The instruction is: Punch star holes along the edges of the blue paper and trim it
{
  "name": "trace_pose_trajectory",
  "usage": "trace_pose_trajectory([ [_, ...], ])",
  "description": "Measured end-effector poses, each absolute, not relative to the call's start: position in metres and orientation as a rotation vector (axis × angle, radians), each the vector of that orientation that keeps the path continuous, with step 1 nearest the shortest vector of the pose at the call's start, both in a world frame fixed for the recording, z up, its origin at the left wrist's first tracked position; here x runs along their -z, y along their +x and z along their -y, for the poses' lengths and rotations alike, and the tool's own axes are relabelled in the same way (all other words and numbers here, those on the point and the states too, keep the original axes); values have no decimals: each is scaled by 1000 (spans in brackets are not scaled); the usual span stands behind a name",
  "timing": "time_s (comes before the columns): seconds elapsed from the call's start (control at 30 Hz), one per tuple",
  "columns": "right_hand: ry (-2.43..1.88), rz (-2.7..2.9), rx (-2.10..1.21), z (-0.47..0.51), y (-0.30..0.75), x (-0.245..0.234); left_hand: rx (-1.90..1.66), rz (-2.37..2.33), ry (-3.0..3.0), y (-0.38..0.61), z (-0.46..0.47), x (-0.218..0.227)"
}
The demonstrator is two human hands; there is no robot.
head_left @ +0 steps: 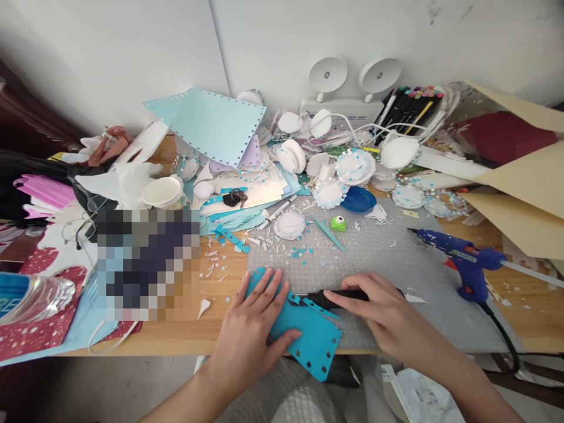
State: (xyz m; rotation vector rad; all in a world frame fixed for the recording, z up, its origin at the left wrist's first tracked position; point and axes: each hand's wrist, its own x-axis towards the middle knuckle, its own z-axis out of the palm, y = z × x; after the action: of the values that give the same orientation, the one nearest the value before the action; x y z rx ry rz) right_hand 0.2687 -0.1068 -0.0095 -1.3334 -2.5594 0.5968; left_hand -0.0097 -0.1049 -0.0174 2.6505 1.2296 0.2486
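Note:
My left hand (259,308) lies with fingers spread on a bright blue sheet of paper (311,338), pressing it against the grey cutting mat (368,247). Flower-shaped holes run along the sheet's edges, and its near corner juts past the table edge. My right hand (374,302) is wrapped round a black utility knife (337,298), index finger stretched along the handle. Its tip points left, at the paper's upper edge. There a narrow punched strip (319,308) stands partly apart from the sheet. A green craft punch (338,223) and teal tweezers (328,233) lie beyond.
A blue glue gun (462,258) rests at the right, its cord hanging over the edge. White discs with blue dots (355,167), a blue lid (359,200) and paper scraps crowd the back. A paper cup (163,192) and a water bottle (33,296) stand left.

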Motion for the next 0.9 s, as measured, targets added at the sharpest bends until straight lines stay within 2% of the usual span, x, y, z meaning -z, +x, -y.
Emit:
trace_pose_trajectory([
  [0.9,-1318,2520,-563,111,262,6,-305,-1266,2639,-13,100,19],
])
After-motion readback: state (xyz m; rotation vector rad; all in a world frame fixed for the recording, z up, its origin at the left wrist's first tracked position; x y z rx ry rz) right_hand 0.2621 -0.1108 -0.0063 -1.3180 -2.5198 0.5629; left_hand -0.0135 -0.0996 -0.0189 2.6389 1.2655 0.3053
